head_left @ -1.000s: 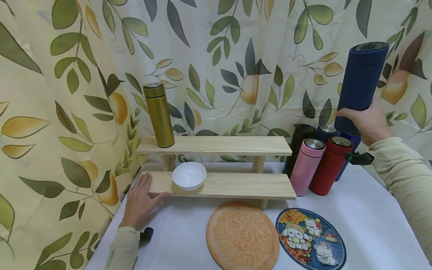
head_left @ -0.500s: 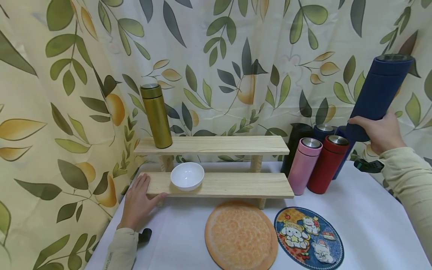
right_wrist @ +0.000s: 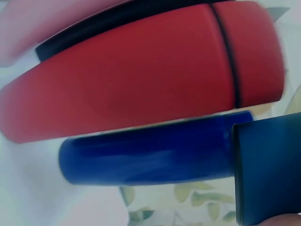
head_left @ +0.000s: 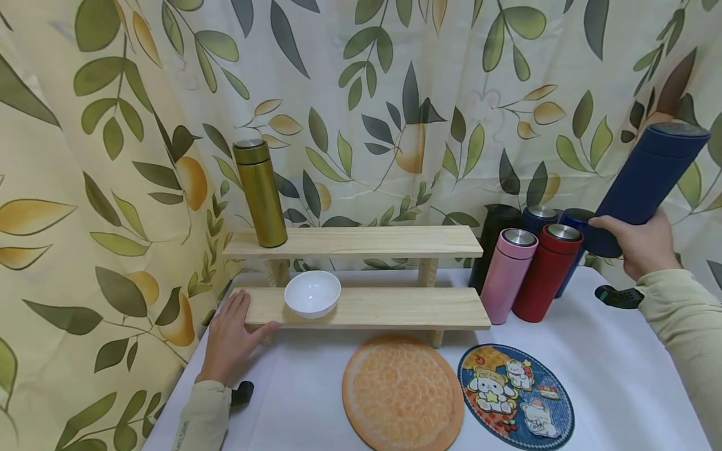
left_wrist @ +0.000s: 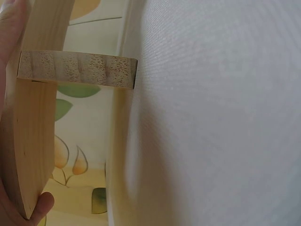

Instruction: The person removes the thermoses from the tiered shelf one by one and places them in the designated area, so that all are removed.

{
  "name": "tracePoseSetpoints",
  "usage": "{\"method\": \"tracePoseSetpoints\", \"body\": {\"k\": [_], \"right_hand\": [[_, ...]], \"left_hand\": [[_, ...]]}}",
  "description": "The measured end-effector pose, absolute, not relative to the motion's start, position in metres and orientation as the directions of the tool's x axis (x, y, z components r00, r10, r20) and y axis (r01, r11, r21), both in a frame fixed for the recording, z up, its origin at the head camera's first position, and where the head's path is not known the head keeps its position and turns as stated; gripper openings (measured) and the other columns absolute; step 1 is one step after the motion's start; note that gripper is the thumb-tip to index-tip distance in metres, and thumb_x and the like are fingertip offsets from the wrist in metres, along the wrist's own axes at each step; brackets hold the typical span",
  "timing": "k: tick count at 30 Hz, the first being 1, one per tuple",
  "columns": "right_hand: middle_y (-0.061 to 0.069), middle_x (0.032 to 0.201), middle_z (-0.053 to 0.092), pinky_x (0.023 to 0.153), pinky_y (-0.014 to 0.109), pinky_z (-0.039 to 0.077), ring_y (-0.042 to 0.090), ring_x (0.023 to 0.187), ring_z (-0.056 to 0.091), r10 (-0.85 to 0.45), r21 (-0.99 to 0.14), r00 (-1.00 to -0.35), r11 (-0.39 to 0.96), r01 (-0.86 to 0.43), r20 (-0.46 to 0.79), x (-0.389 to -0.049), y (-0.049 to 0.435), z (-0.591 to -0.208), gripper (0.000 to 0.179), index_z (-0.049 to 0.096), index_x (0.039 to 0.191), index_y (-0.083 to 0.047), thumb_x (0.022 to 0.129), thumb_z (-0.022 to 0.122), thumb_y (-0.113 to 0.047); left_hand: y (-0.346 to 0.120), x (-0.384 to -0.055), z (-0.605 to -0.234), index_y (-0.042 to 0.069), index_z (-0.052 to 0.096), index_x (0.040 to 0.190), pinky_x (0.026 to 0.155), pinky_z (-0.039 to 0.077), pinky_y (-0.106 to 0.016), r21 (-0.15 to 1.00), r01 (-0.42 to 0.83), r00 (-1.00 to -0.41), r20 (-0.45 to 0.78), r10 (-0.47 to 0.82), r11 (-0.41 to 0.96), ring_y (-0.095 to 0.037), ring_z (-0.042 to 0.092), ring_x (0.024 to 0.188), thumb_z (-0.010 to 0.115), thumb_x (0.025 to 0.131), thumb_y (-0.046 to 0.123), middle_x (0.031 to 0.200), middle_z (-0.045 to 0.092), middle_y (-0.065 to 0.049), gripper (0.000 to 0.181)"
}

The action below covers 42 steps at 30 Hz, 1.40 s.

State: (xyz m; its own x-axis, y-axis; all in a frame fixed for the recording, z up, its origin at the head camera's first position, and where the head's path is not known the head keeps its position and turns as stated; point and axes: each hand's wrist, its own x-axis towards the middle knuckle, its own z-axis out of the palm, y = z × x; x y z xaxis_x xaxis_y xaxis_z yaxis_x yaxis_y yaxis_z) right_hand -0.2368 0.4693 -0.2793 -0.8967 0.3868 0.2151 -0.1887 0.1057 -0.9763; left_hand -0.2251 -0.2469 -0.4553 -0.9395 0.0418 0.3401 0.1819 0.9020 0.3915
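My right hand grips the lower part of a large navy thermos, held up at the right with its top leaning right. Its base overlaps a blue thermos standing behind. In the right wrist view, the held thermos's lower end shows beside the red thermos. My left hand holds the left end of the lower board of a two-step wooden stand, thumb along the front edge. A fingertip curls at the board's end in the left wrist view.
A gold thermos stands on the upper board, a white bowl on the lower. Pink, black and another blue thermos crowd the stand's right end. A tan round mat and cartoon mat lie in front.
My right hand has carried the navy thermos rightward and lower, away from above the other thermoses, and it leans further right. The left hand keeps its place on the board.
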Motion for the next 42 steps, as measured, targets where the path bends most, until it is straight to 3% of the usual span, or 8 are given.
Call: {"method": "tracePoseSetpoints", "body": {"k": [4, 7, 9, 13, 21, 29, 36, 42], "right_hand": [[-0.019, 0.133, 0.044, 0.090, 0.013, 0.052, 0.012, 0.129, 0.049, 0.415, -0.972, -0.890, 0.211, -0.107, 0.188, -0.236, 0.472, -0.296, 0.078, 0.029, 0.156, -0.038, 0.099, 0.079, -0.017], [-0.008, 0.155, 0.039, 0.118, 0.028, 0.036, 0.017, 0.147, 0.038, 0.429, -0.967, -0.889, 0.251, -0.049, 0.157, -0.236, 0.473, -0.306, 0.086, 0.021, 0.164, -0.038, 0.101, 0.077, -0.022], [0.000, 0.170, 0.028, 0.125, 0.041, 0.026, 0.020, 0.152, 0.033, 0.433, -0.965, -0.891, 0.260, -0.022, 0.136, -0.235, 0.474, -0.313, 0.091, 0.014, 0.169, -0.037, 0.103, 0.075, -0.025], [0.004, 0.178, 0.014, 0.127, 0.052, 0.021, 0.027, 0.158, 0.026, 0.451, -0.955, -0.884, 0.295, 0.018, 0.123, -0.234, 0.475, -0.327, 0.095, 0.007, 0.172, -0.034, 0.104, 0.072, -0.030], [0.006, 0.180, 0.008, 0.129, 0.053, 0.015, 0.030, 0.163, 0.016, 0.453, -0.964, -0.886, 0.263, 0.034, 0.092, -0.233, 0.481, -0.358, 0.098, 0.003, 0.173, -0.031, 0.104, 0.073, -0.026], [0.000, 0.178, 0.016, 0.129, 0.046, 0.015, 0.019, 0.159, 0.023, 0.513, -0.993, -0.858, 0.110, 0.040, 0.023, -0.234, 0.479, -0.390, 0.101, 0.011, 0.171, -0.034, 0.099, 0.079, -0.016], [0.009, 0.179, 0.014, 0.129, 0.052, 0.018, 0.029, 0.160, 0.023, 0.494, -0.981, -0.869, 0.158, 0.111, -0.019, -0.231, 0.481, -0.411, 0.101, 0.006, 0.173, -0.023, 0.101, 0.077, -0.024], [0.018, 0.179, 0.004, 0.129, 0.057, 0.015, 0.042, 0.162, 0.011, 0.486, -0.975, -0.872, 0.163, 0.150, -0.053, -0.231, 0.478, -0.428, 0.106, -0.002, 0.172, -0.014, 0.102, 0.076, -0.028]], "left_hand": [[-0.247, -0.224, -0.456, -0.012, 0.034, 0.161, 0.121, 0.021, -0.073, 0.392, 0.183, -0.939, 0.343, 0.041, 0.902, -0.048, 0.022, 0.158, 0.072, 0.093, 0.069, 0.169, 0.030, -0.030, 0.112], [-0.247, -0.224, -0.456, -0.012, 0.034, 0.161, 0.121, 0.020, -0.072, 0.393, 0.182, -0.938, 0.345, 0.040, 0.901, -0.048, 0.022, 0.158, 0.072, 0.093, 0.069, 0.169, 0.030, -0.030, 0.112], [-0.247, -0.225, -0.457, -0.011, 0.035, 0.161, 0.121, 0.020, -0.072, 0.391, 0.182, -0.938, 0.346, 0.039, 0.902, -0.048, 0.023, 0.157, 0.073, 0.093, 0.068, 0.169, 0.031, -0.030, 0.112], [-0.247, -0.226, -0.457, -0.011, 0.034, 0.161, 0.121, 0.020, -0.073, 0.392, 0.185, -0.937, 0.347, 0.041, 0.901, -0.048, 0.023, 0.157, 0.074, 0.093, 0.067, 0.169, 0.031, -0.030, 0.111], [-0.248, -0.228, -0.458, -0.011, 0.035, 0.161, 0.121, 0.021, -0.071, 0.386, 0.202, -0.927, 0.372, 0.049, 0.900, -0.047, 0.023, 0.158, 0.077, 0.092, 0.063, 0.169, 0.032, -0.029, 0.110], [-0.248, -0.228, -0.458, -0.012, 0.036, 0.160, 0.121, 0.022, -0.071, 0.379, 0.203, -0.926, 0.373, 0.051, 0.903, -0.047, 0.024, 0.157, 0.077, 0.092, 0.063, 0.168, 0.033, -0.029, 0.109], [-0.248, -0.229, -0.459, -0.012, 0.036, 0.160, 0.122, 0.022, -0.071, 0.378, 0.200, -0.927, 0.371, 0.050, 0.904, -0.047, 0.024, 0.157, 0.076, 0.092, 0.064, 0.168, 0.032, -0.030, 0.110], [-0.247, -0.225, -0.458, -0.012, 0.035, 0.160, 0.122, 0.021, -0.070, 0.389, 0.189, -0.932, 0.361, 0.040, 0.902, -0.048, 0.024, 0.157, 0.077, 0.092, 0.063, 0.168, 0.032, -0.030, 0.110]]}}
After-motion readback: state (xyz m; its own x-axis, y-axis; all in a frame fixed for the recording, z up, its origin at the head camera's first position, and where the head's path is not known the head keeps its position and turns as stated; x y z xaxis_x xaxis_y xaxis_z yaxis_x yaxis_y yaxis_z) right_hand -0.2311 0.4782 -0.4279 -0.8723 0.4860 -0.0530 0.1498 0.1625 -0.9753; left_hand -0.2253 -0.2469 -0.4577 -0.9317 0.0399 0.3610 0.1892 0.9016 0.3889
